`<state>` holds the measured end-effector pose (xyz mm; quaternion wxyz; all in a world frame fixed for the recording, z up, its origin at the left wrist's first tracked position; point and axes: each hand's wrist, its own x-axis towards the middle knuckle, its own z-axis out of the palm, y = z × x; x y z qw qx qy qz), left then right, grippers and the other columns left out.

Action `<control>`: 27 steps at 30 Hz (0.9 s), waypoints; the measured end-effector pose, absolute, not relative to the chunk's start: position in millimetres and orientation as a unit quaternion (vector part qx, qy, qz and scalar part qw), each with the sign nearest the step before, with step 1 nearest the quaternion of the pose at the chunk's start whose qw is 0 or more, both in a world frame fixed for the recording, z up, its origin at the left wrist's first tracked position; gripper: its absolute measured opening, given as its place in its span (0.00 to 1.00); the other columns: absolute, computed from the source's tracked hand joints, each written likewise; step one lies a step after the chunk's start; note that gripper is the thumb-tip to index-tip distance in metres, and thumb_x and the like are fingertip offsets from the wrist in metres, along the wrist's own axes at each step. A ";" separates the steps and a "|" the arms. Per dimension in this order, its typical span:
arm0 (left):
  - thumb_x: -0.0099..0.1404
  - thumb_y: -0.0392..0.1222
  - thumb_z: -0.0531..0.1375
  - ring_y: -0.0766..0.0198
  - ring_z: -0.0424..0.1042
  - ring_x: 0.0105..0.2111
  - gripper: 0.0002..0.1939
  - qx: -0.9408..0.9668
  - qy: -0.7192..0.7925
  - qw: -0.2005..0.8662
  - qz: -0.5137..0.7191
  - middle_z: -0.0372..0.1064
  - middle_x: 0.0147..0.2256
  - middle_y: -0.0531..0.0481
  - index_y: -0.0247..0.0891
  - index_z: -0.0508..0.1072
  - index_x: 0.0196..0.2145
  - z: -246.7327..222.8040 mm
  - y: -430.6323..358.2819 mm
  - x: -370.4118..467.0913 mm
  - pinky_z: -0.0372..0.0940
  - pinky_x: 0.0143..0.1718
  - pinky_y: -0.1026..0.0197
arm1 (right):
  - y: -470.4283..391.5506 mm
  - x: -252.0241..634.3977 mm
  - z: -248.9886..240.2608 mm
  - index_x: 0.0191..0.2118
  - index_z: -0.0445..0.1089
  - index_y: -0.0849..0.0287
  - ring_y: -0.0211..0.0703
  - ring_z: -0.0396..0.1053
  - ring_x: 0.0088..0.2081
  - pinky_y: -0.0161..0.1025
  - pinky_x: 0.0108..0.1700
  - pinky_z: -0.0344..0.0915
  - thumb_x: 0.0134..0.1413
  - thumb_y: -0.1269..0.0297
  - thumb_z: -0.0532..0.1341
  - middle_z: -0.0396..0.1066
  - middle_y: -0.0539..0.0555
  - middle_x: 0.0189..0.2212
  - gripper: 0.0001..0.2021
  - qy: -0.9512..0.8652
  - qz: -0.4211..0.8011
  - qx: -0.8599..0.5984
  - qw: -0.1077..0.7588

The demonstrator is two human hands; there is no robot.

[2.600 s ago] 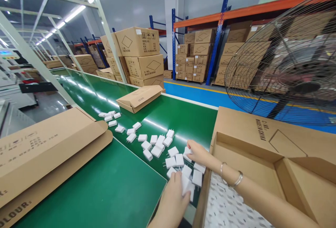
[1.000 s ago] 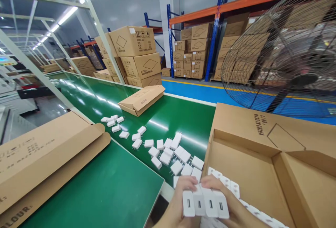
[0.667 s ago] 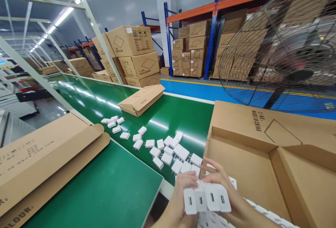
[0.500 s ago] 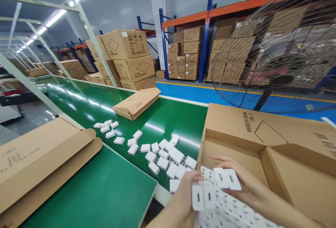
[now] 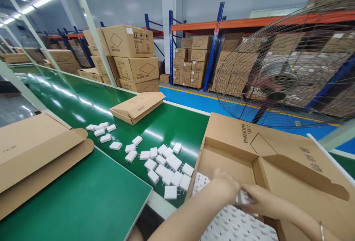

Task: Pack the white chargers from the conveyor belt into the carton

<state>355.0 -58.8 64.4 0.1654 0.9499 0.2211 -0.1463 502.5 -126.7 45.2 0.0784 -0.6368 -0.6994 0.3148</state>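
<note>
Several white USB chargers (image 5: 169,172) with metal prongs lie loose on the green conveyor belt (image 5: 163,122). Beside them, an open cardboard box (image 5: 266,163) holds closely packed rows of white chargers (image 5: 235,226), prongs up. My left hand (image 5: 226,183) reaches over the rows into the box; its fingers are smeared by motion and partly hidden, so what they hold does not show. Close against it, my right hand (image 5: 262,200) is closed on white chargers (image 5: 244,198), which are blurred.
A folded carton (image 5: 137,107) lies on the belt. Another carton (image 5: 36,148) rests on the green side table (image 5: 83,196) at left. Stacked boxes (image 5: 133,56) stand behind the belt. A large wire-caged fan (image 5: 277,81) rises at right, with storage racks (image 5: 213,44) beyond.
Both hands have moved over the box and come together; the left one went right and forward. The chargers that showed clearly in each hand are now mostly covered. The view has shifted right.
</note>
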 end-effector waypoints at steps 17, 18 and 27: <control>0.49 0.22 0.52 0.52 0.66 0.42 0.18 0.859 0.509 -0.006 -0.055 0.69 0.38 0.40 0.33 0.69 0.37 37.7 -40.0 155.7 0.59 0.43 0.51 | -64.3 424.8 63.6 0.44 0.65 0.57 0.48 0.63 0.46 0.44 0.46 0.59 0.56 0.66 0.46 0.68 0.57 0.44 0.15 -0.788 0.112 -0.602 0.068; 0.50 0.22 0.52 0.52 0.66 0.42 0.18 0.857 0.512 -0.011 -0.062 0.69 0.38 0.41 0.34 0.69 0.37 30.2 -41.2 149.3 0.60 0.42 0.53 | -53.7 405.3 66.0 0.44 0.65 0.58 0.48 0.62 0.46 0.43 0.46 0.58 0.56 0.69 0.46 0.67 0.58 0.44 0.14 -0.803 0.092 -0.588 0.021; 0.55 0.26 0.53 0.59 0.66 0.37 0.09 0.834 0.549 0.010 0.041 0.68 0.34 0.48 0.38 0.66 0.32 10.0 -54.9 130.6 0.61 0.37 0.59 | 10.2 326.1 37.6 0.44 0.65 0.62 0.42 0.66 0.40 0.47 0.42 0.64 0.56 0.60 0.56 0.67 0.54 0.41 0.13 -0.778 0.141 -0.590 -0.165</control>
